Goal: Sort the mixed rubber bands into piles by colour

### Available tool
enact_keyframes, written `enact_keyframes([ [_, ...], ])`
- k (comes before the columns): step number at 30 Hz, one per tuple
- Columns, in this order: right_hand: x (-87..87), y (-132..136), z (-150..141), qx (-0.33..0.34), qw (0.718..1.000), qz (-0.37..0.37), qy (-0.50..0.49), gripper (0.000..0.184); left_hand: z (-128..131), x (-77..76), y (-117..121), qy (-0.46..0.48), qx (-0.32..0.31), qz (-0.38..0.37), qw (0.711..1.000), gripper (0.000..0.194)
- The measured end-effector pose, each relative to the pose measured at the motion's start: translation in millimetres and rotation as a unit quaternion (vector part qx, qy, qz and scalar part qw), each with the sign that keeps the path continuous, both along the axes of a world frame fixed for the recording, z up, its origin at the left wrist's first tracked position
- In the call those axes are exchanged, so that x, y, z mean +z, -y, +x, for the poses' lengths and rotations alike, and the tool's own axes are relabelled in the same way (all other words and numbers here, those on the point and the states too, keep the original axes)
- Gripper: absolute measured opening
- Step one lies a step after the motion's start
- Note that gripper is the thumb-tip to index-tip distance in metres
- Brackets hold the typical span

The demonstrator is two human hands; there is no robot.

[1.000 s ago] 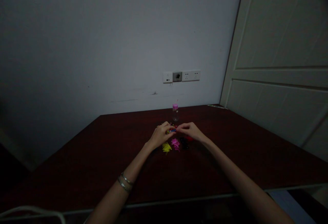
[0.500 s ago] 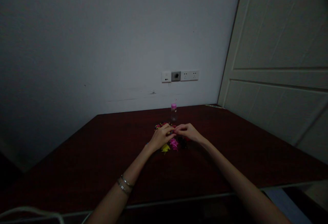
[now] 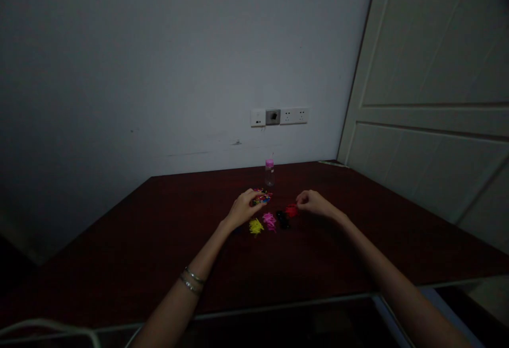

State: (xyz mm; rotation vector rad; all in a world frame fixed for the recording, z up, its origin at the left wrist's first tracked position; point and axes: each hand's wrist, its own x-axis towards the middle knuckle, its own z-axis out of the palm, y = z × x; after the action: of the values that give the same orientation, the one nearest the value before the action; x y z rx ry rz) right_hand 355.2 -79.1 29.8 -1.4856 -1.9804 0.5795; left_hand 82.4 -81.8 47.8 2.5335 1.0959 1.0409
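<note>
Head view: small strips sorted by colour under two hands

On the dark red desk (image 3: 131,242), a mixed-colour pile (image 3: 262,197) is partly covered by the left hand (image 3: 240,208). Its thumb and fingers are curved and parted around the near side; whether any strip is gripped cannot be told. The right hand (image 3: 316,203) is held at the right edge of the red pile (image 3: 291,210), its fingertips drawn close together; whether a strip is pinched there cannot be made out.

Nearer the front edge, the yellow pile (image 3: 256,226), the pink pile (image 3: 269,221) and the black pile (image 3: 283,219) are laid out from left to right, with the red pile placed just beyond the black one. Behind the mixed-colour pile, a clear bottle with a pink cap (image 3: 269,173) is stood upright. Two bracelets (image 3: 192,280) are worn on the left wrist. Sockets (image 3: 294,116) are mounted on the wall (image 3: 199,72).
</note>
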Motion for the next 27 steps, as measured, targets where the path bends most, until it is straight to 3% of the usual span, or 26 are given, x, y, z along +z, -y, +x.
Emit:
enact_keyframes([
  [10,-2.1,0.4,6.2,-0.021,0.995,-0.057,0.081,0.012,-13.4,-7.4,-12.1,0.032,0.027,0.014,0.999,0.026],
  [16,1.8,-1.0,8.1,-0.027,0.995,-0.062,0.070,0.012,-19.6,-6.1,-15.3,0.048,0.063,-0.002,0.997,0.022],
  [22,14.0,-12.2,8.0,-0.046,0.997,0.012,0.055,0.018,-40.3,-5.1,-30.8,0.048,0.235,-0.033,0.970,0.016],
  [27,12.9,-33.7,-9.3,-0.042,0.997,0.055,0.037,0.022,-58.9,-8.4,-42.0,0.001,0.264,-0.112,0.958,0.016],
])
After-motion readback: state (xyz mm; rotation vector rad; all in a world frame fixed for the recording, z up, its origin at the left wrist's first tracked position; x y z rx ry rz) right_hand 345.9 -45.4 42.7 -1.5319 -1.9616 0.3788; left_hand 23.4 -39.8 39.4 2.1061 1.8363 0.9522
